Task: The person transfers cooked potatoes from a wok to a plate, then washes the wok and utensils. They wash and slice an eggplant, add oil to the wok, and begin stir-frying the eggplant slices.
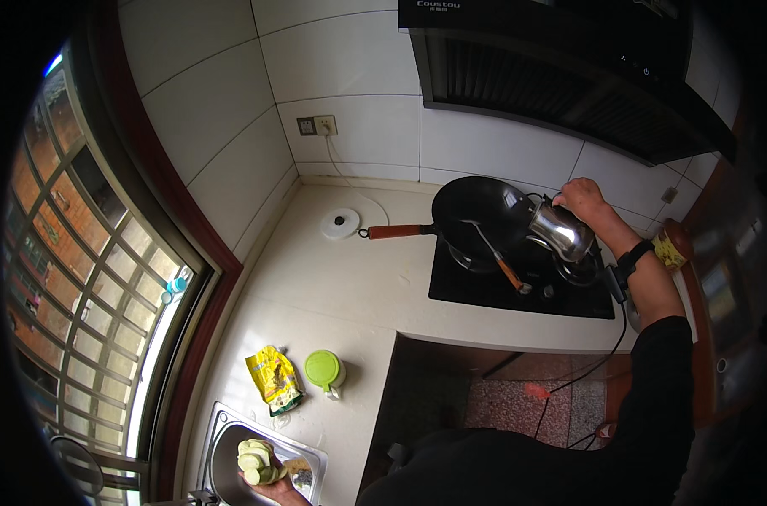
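My left hand (272, 488) is over the steel sink (320, 462) at the bottom left, holding pale green vegetable slices (255, 462) in a stack. At the right, my right hand (579, 196) grips the top of a shiny steel pot or kettle (563, 231), which tilts beside the wok's rim. A black wok (472, 202) with a wooden handle sits on the left of the black gas hob (446, 284). A spatula (497, 256) with a wooden handle leans across the wok. Which part of the steel vessel my fingers hold is partly hidden.
On the counter (333, 284) are a yellow food packet (274, 378), a green-lidded jar (323, 370) and a white lid (340, 223). A range hood (548, 101) hangs above the hob. A barred window (92, 303) is at the left. A cable runs down from my right wrist.
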The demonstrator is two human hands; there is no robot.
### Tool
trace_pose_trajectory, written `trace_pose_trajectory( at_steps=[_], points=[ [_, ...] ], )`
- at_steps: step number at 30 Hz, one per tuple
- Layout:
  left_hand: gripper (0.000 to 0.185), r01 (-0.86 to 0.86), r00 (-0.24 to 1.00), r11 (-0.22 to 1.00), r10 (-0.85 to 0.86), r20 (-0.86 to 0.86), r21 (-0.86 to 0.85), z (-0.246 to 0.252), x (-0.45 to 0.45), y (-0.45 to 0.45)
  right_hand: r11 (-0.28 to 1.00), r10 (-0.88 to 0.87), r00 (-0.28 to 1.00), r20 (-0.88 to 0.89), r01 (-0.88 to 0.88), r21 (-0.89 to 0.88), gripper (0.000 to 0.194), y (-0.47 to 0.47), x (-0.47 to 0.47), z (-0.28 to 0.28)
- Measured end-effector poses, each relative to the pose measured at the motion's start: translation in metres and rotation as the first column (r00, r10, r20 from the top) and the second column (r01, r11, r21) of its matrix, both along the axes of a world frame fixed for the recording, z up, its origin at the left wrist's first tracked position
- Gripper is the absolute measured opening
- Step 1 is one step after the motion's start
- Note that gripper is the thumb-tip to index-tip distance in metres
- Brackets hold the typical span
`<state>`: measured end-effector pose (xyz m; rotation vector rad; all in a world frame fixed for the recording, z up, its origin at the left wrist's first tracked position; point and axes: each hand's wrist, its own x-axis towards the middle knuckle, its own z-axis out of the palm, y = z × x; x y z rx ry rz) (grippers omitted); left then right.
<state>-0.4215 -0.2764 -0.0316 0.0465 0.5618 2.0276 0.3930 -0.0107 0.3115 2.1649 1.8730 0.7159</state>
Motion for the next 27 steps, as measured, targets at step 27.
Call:
trace_pose_trajectory(
  at_steps=[27],
  points=[
    [0.059,-0.006,0.997,1.000,0.004,0.075,0.019,0.006,0.021,0.007,1.000,0.025,1.000,0.017,-0.025,-0.014,0.036,0.016,0.005,-0.009]
  ],
)
